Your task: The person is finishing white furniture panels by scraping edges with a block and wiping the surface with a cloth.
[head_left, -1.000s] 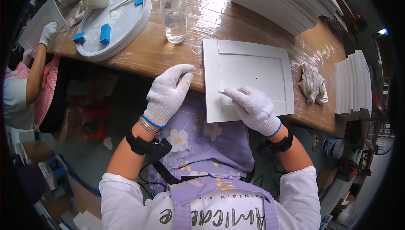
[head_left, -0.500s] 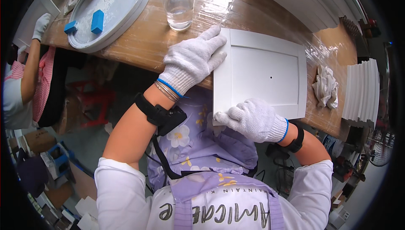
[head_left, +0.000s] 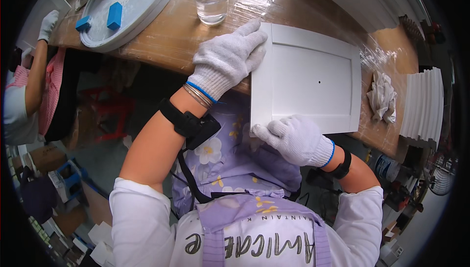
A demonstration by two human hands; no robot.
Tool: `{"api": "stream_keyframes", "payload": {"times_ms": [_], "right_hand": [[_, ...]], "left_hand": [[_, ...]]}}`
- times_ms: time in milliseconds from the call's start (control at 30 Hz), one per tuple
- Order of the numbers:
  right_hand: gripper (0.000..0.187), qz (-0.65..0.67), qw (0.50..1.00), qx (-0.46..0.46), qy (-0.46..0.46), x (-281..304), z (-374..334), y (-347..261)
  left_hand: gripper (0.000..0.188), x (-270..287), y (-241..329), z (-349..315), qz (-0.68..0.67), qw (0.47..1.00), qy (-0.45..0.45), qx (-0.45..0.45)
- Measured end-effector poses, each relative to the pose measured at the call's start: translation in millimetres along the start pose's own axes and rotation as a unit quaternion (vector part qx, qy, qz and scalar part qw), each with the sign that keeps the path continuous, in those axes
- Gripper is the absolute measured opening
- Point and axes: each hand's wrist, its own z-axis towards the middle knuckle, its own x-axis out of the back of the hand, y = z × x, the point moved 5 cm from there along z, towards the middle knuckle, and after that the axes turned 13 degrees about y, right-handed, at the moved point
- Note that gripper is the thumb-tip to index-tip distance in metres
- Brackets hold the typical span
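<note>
A white square panel (head_left: 313, 88) with a raised frame and a small dark hole lies face up at the table's front edge, its near side jutting past it. My left hand (head_left: 226, 57), in a white knit glove, is closed on the panel's far left edge, fingers together over the rim. At the near left corner my right hand (head_left: 298, 139), gloved the same way, has its fingers curled in a pinch on the panel's edge. The thumb and underside of this grip are hidden.
A clear cup of liquid (head_left: 212, 5) stands beyond my left hand. Farther left is a round grey lid (head_left: 100, 22) with blue blocks (head_left: 114, 16). A crumpled cloth (head_left: 382, 98) and stacked white panels (head_left: 422, 108) are at right. A co-worker's gloved hand (head_left: 48, 24) shows far left.
The whole view has shifted slightly, so everything sits a little higher and to the right. Both hands keep their places on the panel.
</note>
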Motion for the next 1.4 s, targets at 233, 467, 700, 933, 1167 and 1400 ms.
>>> {"api": "stream_keyframes", "payload": {"times_ms": [233,467,700,933,1167,1400], "right_hand": [[0.045,-0.013,0.998,-0.053,0.014,-0.1,-3.5,4.1],[0.047,0.013,0.999,-0.039,0.011,5.8,-0.8,1.5],[0.046,0.016,0.999,-0.048,-0.016,3.5,1.6,3.2],[0.045,0.089,0.993,-0.068,0.026,13.7,-0.2,3.9],[0.047,0.080,0.995,0.051,-0.026,-0.5,-13.3,-28.4],[0.048,-0.063,0.985,-0.139,0.074,14.8,-34.2,11.3]], "left_hand": [[0.032,-1.6,-2.6,-1.5,0.002,1.000,0.003,-0.004],[0.031,-2.3,-2.7,-2.4,-0.003,1.000,0.004,-0.005],[0.026,-1.6,-1.3,-2.7,-0.001,0.998,0.039,-0.046],[0.032,-2.0,0.1,-0.4,0.007,1.000,-0.006,-0.002],[0.025,-1.3,-2.7,-3.1,-0.005,0.998,0.044,-0.035],[0.032,-2.9,-1.2,-1.5,0.015,1.000,0.001,0.003]]}}
